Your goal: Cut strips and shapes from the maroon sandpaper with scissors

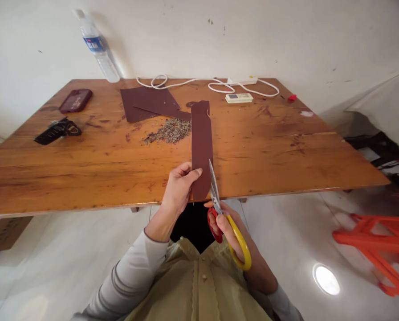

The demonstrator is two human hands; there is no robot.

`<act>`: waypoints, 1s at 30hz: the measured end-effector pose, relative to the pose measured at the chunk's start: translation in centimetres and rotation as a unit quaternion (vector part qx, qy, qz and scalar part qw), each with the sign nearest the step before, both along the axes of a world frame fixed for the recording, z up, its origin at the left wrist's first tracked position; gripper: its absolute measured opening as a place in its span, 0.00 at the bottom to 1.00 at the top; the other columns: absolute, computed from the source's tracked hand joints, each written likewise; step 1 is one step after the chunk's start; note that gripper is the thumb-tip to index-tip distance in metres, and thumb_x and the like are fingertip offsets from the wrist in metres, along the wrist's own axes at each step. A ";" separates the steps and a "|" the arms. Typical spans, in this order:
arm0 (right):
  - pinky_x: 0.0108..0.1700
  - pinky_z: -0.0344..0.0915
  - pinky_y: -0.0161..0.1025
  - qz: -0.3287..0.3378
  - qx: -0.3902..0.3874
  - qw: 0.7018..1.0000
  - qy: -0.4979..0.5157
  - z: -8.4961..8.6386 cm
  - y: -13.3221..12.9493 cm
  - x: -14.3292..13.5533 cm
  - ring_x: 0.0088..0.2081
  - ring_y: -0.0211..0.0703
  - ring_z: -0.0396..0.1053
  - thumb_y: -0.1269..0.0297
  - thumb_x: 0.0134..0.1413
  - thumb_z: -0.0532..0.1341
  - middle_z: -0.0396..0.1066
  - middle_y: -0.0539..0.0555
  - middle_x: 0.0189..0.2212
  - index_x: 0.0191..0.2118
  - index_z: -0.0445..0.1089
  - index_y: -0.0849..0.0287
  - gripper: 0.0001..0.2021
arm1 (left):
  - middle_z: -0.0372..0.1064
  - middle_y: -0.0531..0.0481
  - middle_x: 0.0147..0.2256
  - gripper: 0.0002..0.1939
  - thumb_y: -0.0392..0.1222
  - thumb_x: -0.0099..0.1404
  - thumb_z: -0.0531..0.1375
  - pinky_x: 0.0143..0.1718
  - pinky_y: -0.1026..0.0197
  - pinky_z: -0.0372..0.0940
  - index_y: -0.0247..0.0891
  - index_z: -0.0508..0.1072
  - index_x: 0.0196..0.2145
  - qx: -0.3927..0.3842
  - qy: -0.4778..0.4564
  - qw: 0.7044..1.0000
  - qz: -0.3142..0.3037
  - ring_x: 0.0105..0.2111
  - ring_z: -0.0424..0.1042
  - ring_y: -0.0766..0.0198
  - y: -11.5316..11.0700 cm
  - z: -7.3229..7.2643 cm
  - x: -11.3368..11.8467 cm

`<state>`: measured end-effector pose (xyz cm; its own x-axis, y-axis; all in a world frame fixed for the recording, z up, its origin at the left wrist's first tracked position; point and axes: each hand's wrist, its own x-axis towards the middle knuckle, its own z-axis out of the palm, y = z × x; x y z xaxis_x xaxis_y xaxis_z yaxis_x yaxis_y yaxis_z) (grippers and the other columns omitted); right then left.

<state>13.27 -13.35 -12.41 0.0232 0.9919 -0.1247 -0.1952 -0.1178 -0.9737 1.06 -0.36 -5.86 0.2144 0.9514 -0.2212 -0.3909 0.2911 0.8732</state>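
My left hand [181,185] pinches a long strip of dark maroon sheet [201,138] between thumb and fingers, near its lower end. The strip stands out over the table's front edge, with a small notch cut near its top right. In my right hand [231,227] is a pair of scissors [214,189] with one red and one yellow handle loop. Their blades point up along the strip's right edge, close to its lower part; whether they touch it I cannot tell. Behind the strip lies a heap of small brownish shreds [173,130].
More maroon sheets [139,104] lie behind the heap on the wooden table [269,147]. A phone [75,100] and black hair clip [57,130] are left. A bottle [99,49], white cable [186,83] and remote [238,98] sit at the back. An orange stool [373,240] stands right.
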 end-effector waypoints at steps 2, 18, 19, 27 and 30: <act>0.22 0.55 0.36 0.001 -0.001 1.000 0.009 0.4 0.0 0.0 0.21 0.37 0.56 0.32 0.62 0.64 0.61 0.44 0.25 0.51 0.72 0.57 0.30 | 0.72 0.55 0.24 0.12 0.43 0.44 0.75 0.27 0.66 0.63 0.37 0.77 0.24 0.007 0.001 1.000 0.003 0.24 0.66 0.70 0.0 -0.2 0.0; 0.19 0.53 0.34 0.000 0.009 1.000 0.025 0.1 1.0 -0.6 0.17 0.35 0.56 0.30 0.62 0.64 0.63 0.43 0.21 0.48 0.74 0.58 0.32 | 0.72 0.55 0.24 0.15 0.43 0.44 0.77 0.27 0.66 0.64 0.37 0.76 0.25 -0.012 -0.020 1.000 0.010 0.23 0.67 0.70 0.0 -0.3 -0.1; 0.19 0.51 0.34 -0.008 0.012 0.999 0.029 -0.2 1.1 -0.7 0.17 0.34 0.55 0.30 0.62 0.64 0.62 0.43 0.20 0.47 0.74 0.58 0.31 | 0.73 0.54 0.24 0.15 0.43 0.44 0.77 0.28 0.65 0.64 0.36 0.77 0.25 -0.014 -0.018 1.000 0.009 0.23 0.68 0.69 0.0 -0.2 -0.1; 0.19 0.50 0.31 -0.033 -0.023 0.994 0.104 -0.1 1.1 -1.4 0.17 0.32 0.50 0.31 0.57 0.68 0.57 0.40 0.20 0.44 0.71 0.56 0.30 | 0.73 0.54 0.24 0.17 0.44 0.42 0.78 0.28 0.65 0.65 0.36 0.78 0.26 -0.033 -0.021 0.999 0.009 0.23 0.68 0.69 -0.1 0.6 0.0; 0.19 0.49 0.31 -0.023 -0.046 0.992 0.113 0.7 1.1 -1.2 0.18 0.32 0.50 0.30 0.56 0.68 0.55 0.40 0.21 0.44 0.71 0.56 0.30 | 0.73 0.54 0.24 0.16 0.44 0.42 0.78 0.28 0.66 0.65 0.36 0.77 0.25 -0.030 -0.023 0.999 0.009 0.23 0.68 0.70 -0.2 0.7 0.0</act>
<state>12.03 -12.30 -11.74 0.0289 0.9747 -0.2215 -0.4139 -0.1900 -0.8903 1.08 -0.54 -5.12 0.2084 0.9403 -0.2690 -0.4355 0.3355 0.8353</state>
